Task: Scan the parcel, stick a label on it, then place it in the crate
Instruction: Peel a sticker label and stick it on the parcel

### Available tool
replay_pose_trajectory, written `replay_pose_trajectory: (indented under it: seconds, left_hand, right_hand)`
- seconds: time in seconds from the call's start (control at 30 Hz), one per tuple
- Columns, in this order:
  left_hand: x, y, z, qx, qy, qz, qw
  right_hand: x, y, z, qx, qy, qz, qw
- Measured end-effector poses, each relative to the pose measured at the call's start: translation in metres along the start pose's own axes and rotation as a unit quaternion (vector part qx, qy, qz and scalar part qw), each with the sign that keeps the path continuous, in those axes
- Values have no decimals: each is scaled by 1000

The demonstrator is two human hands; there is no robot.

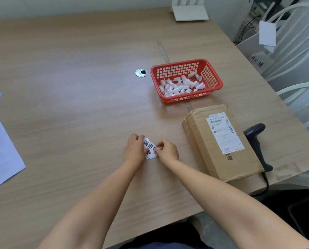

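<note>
A brown cardboard parcel (220,142) with a white shipping label on top lies at the table's right edge. Left of it, just above the tabletop, both hands pinch a small white label (150,147) printed with large black characters: my left hand (134,150) grips its left side and my right hand (167,150) its right side. A black handheld scanner (257,141) lies on the table right of the parcel, touching its side. White crates (292,51) stand beyond the table at the right.
A red plastic basket (211,76) holding several curled white paper strips sits behind the parcel. A white sheet (1,150) lies at the left edge. Two round cable grommets (141,72) are set in the wooden table (69,87). A white device stands at the back.
</note>
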State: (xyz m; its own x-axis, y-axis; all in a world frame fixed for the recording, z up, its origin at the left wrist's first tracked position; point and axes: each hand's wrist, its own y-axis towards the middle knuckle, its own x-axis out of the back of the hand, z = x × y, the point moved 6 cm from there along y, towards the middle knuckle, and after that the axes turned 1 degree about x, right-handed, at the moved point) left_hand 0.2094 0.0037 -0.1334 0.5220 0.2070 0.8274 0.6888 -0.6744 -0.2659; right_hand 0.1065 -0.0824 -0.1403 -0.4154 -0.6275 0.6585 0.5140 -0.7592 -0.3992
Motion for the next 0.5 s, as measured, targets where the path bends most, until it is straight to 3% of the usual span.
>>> replay_pose_trajectory:
  seconds: [0.1,0.2,0.37,0.5]
  left_hand:
    - [7,4,-5,-29,-55,-2,998]
    - [20,9,-11,-7,-158,-19,987]
    - [36,13,-19,57,-307,-5,950]
    - [50,11,-32,54,-389,19,919]
  right_hand:
    - [8,2,2,8,17,-8,1000]
    - [20,5,5,18,27,-21,999]
    - [43,6,11,35,51,-42,997]
    - [69,-4,25,74,55,-73,993]
